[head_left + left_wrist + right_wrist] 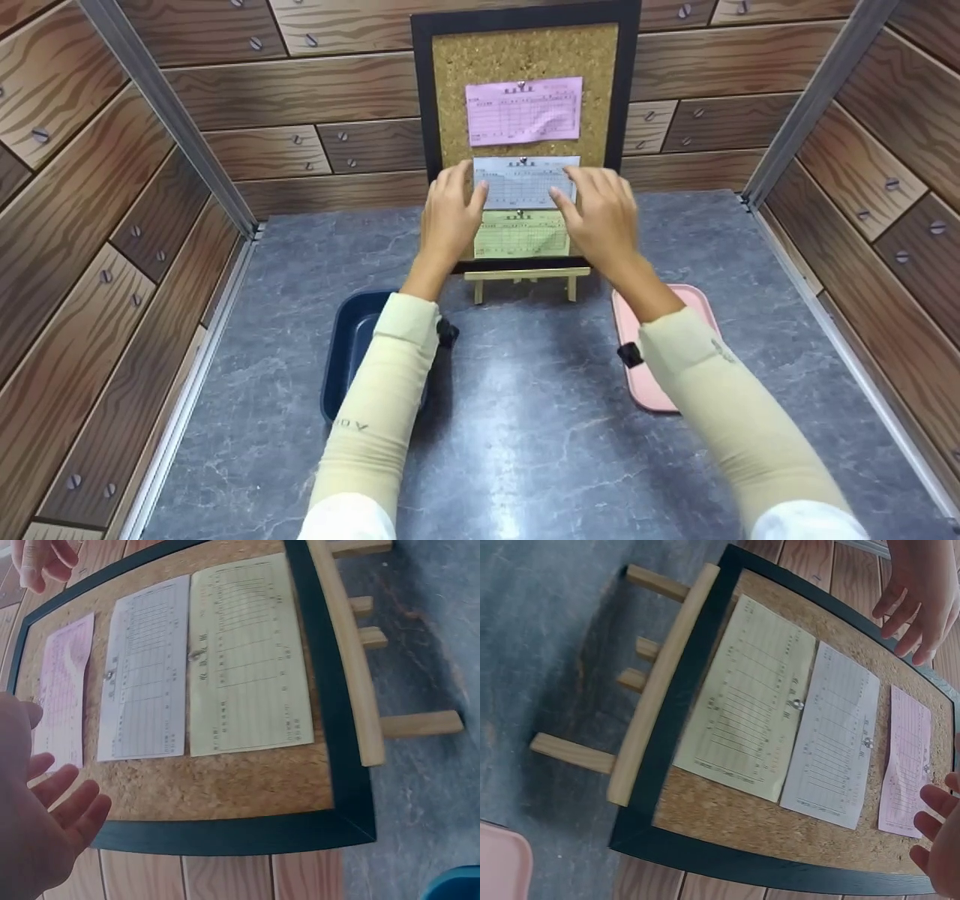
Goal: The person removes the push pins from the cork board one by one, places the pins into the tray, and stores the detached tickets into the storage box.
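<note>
Left hand [448, 214]: centre of the head view, fingers straight and spread, raised at the left edge of the white sheet [525, 182]; contact cannot be told.
Right hand [600, 217]: just right of centre, fingers relaxed and spread, at the sheet's right edge, gripping nothing.
White sheet: pinned mid-board, between the pink sheet [523, 110] above and the green sheet [520, 234] below.
Cork board [525, 52]: black-framed, upper centre, on a wooden easel [525, 279].
Blue tray [349, 337]: lower left, under the left forearm.
Pink tray [697, 300]: lower right, on the grey table [525, 435].

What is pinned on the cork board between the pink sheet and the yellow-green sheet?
A pale blue-grey sheet lies between the pink sheet and the yellow-green sheet, held by one pin at its top edge. All three views show it.
</note>
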{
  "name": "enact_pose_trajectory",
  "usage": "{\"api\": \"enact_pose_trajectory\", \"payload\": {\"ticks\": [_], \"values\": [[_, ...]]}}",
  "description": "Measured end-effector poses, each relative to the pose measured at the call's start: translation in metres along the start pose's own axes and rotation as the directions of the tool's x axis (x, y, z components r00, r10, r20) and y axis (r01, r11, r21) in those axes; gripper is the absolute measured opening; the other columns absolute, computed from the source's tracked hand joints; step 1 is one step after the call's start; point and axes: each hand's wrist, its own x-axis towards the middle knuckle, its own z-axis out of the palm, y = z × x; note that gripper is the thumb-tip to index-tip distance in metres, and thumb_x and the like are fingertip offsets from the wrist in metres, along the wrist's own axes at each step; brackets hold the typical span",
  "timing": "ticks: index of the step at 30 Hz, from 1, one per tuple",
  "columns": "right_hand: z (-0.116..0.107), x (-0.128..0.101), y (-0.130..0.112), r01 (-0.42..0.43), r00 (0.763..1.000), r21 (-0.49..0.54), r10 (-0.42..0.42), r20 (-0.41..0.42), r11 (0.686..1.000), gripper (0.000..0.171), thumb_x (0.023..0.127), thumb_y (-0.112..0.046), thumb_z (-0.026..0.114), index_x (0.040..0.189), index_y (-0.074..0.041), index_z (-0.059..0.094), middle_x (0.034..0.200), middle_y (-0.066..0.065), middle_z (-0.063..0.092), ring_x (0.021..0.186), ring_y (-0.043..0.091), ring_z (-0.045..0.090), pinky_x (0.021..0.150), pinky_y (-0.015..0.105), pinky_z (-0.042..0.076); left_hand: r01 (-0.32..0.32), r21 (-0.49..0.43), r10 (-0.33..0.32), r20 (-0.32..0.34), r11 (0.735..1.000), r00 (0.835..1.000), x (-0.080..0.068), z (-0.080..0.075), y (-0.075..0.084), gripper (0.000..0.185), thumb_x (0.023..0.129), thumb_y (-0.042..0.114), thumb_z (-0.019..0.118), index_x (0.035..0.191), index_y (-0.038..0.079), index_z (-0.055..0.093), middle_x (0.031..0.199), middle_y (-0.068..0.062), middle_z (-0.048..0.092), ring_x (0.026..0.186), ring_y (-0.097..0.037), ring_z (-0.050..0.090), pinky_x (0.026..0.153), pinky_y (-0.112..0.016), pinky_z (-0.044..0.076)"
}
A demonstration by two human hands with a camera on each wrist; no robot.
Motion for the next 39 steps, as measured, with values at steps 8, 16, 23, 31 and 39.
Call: {"api": "enact_pose_trajectory", "payload": {"ticks": [8,16,23,31,39], "values": [[0.0,0.028,-0.004,-0.006,1.0,-0.008,0.006,0.01,1.0,0.046,0.1,-0.04,0.06,0.131,-0.005,0.064,0.121,0.013,0.068,0.114,0.031,0.057,0.102,0.044,0.043,0.03,-0.027,-0.031,-0.035,0.999,0.999,0.026,-0.001,0.004,0.045,0.103,0.029,0.057,0.143,0.008,0.054,0.135,-0.011,0.059,0.124,-0.027,0.055,0.107,-0.037,0.044],[0.007,0.052,-0.006,-0.015,1.0,-0.028,0.014,-0.014,0.999,0.043,0.099,-0.039,0.062,0.128,-0.008,0.066,0.117,0.011,0.069,0.11,0.029,0.058,0.094,0.041,0.048,0.078,-0.071,-0.082,-0.054,0.994,0.995,0.042,-0.002,0.003,0.043,0.103,0.028,0.057,0.14,0.007,0.056,0.133,-0.011,0.06,0.125,-0.027,0.055,0.108,-0.037,0.042],[0.018,0.075,-0.006,-0.065,0.998,-0.042,0.065,-0.008,0.997,0.039,0.098,-0.037,0.064,0.127,-0.012,0.067,0.12,0.007,0.069,0.112,0.026,0.06,0.082,0.042,0.054,0.101,-0.112,-0.109,-0.072,0.989,0.991,0.058,0.001,0.008,0.041,0.101,0.025,0.06,0.138,0.007,0.057,0.129,-0.011,0.061,0.121,-0.025,0.057,0.106,-0.035,0.044],[0.031,0.107,-0.007,-0.095,0.995,-0.077,0.098,0.034,0.992,0.039,0.099,-0.039,0.062,0.129,-0.015,0.067,0.124,0.005,0.069,0.115,0.024,0.061,0.084,0.043,0.055,0.104,-0.158,-0.121,-0.101,0.982,0.987,0.069,0.006,0.013,0.038,0.1,0.023,0.061,0.133,0.005,0.061,0.121,-0.011,0.063,0.114,-0.022,0.059,0.101,-0.034,0.046],[0.04,0.132,-0.008,-0.117,0.992,-0.078,0.12,0.045,0.99,0.032,0.099,-0.035,0.062,0.123,-0.015,0.068,0.119,0.004,0.07,0.11,0.025,0.061,0.085,0.045,0.054,0.169,-0.234,-0.199,-0.111,0.957,0.974,0.077,0.005,0.019,0.034,0.1,0.022,0.062,0.129,0.007,0.063,0.116,-0.008,0.066,0.107,-0.019,0.062,0.095,-0.03,0.048]]}}
